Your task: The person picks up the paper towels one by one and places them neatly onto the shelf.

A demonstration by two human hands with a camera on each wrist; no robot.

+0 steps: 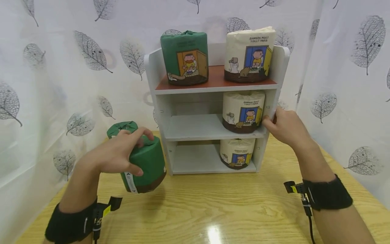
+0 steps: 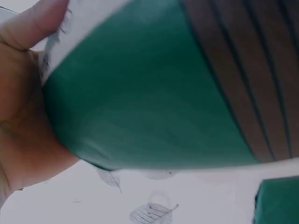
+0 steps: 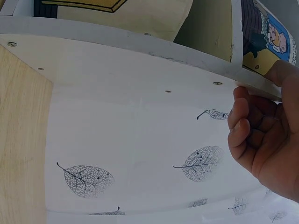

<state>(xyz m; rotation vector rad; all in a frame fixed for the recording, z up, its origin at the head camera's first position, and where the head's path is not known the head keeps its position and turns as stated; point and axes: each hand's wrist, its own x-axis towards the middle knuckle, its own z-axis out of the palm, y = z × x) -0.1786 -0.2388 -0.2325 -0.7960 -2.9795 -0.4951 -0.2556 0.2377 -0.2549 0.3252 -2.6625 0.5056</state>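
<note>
My left hand grips a green wrapped toilet paper roll from above, thumb on the near side, left of the shelf. That roll is tilted, over the tabletop; its brown-striped band shows in the left wrist view. Behind it stands another green roll, partly hidden by the hand. My right hand pinches the right side panel of the small white shelf, thumb against the front edge and fingers outside. In the right wrist view, the thumb of the right hand lies over the panel's edge.
On the top tier stand a green roll and a cream roll. A cream roll is at the right of the middle tier, another cream roll below it. Leaf-print curtains surround the wooden table.
</note>
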